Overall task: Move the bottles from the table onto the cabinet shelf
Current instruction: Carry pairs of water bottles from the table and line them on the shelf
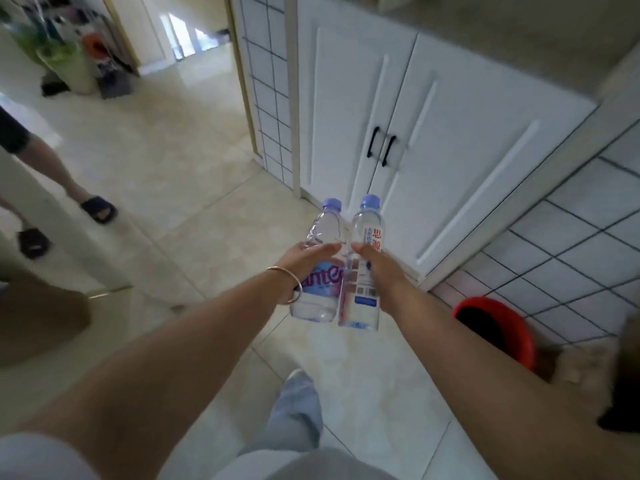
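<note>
My left hand (308, 259) grips a clear water bottle (320, 299) with a purple cap and a blue-pink label. My right hand (379, 268) grips a second clear bottle (367, 223) with a blue cap and a white label with red characters. Both bottles are upright, side by side and touching, held out over the tiled floor. Ahead stands the white cabinet (450, 140), its two doors closed, with black handles (381, 147). No shelf inside it is visible.
A red bucket (498, 327) stands on the floor at the right by the tiled wall. Another person's legs in dark sandals (98, 209) are at the left, beside a white post. A doorway opens at the back left. My own leg (294, 410) is below.
</note>
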